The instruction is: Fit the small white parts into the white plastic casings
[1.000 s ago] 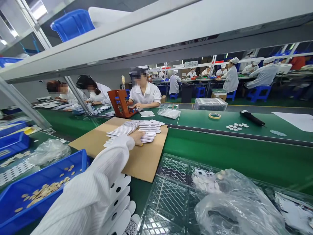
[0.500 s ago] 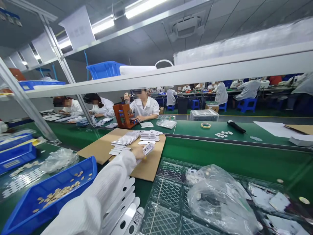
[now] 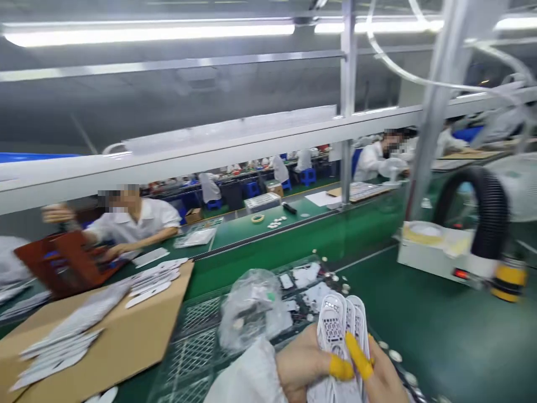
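Note:
At the bottom of the view, my left hand (image 3: 300, 364) and my right hand (image 3: 384, 375) grip a small bundle of white perforated strips (image 3: 333, 336) upright between them. Yellow finger cots (image 3: 342, 368) cover a fingertip on each hand. The lower ends of the strips are hidden by my hands. A white sleeve (image 3: 247, 375) runs from the bottom edge to my left hand. Just beyond that hand lie a transparent plastic bag (image 3: 249, 310) and a lattice plastic tray (image 3: 197, 336). Small white discs (image 3: 394, 355) are scattered beside my right hand.
A cardboard sheet (image 3: 121, 330) with white strips lies at left on the green belt (image 3: 419, 319). A seated co-worker (image 3: 130, 218) is behind a red-brown rack (image 3: 67, 263). At right stands a white machine (image 3: 436, 252) with a black ribbed hose (image 3: 490, 212).
The view has swung sharply to the right and tilted. Both hands now show, raised and gripping the strips together, where before only one hand showed, near the cardboard, lifting a white piece.

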Motion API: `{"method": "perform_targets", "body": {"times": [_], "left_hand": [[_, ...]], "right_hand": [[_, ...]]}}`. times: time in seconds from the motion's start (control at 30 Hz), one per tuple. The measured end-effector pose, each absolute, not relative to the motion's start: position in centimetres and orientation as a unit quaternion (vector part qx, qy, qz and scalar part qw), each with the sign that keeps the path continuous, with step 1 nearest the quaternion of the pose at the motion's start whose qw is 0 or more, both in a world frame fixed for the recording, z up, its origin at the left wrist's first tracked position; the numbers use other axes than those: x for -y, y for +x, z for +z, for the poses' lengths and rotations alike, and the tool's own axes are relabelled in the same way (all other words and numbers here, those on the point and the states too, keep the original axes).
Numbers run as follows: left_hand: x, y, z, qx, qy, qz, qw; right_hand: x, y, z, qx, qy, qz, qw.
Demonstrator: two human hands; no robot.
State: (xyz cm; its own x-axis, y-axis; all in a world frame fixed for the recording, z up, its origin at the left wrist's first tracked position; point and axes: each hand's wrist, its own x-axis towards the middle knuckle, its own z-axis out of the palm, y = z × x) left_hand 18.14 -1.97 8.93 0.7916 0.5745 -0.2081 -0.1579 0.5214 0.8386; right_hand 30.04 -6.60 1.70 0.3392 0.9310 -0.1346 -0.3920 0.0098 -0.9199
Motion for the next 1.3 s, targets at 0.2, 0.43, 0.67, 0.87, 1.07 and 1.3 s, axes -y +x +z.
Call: {"method": "perform_targets", "body": {"times": [0.2,0.43,0.67,0.87,1.07,1.3], "left_hand": [[0.9,30.0,5.4,-0.146,0.385,0.193,0.890],[-0.2,37.5,2.3,-0.136,0.329,0.169,0.919],[-1.1,39.4,2.1,-0.111,0.288,0.113,0.945],[-0.3,41.3,1.4,-0.129,0.280,0.104,0.946],[0.4,42.6,0.6,-0.187,0.322,0.152,0.915],[0.7,41.5,0.6,-0.259,0.320,0.219,0.885]], "right_hand": [[7.4,39.4,-0.9,0.117,-0.447,0.479,0.746],[8.5,46.2,-0.9,0.102,-0.401,0.522,0.745],[8.4,49.1,-0.2,0.084,-0.470,0.508,0.717],[9.5,50.5,-1.3,0.067,-0.523,0.497,0.689],[10.1,50.1,-3.4,0.027,-0.528,0.499,0.687],[8.3,49.1,-2.1,0.034,-0.491,0.536,0.686]]}}
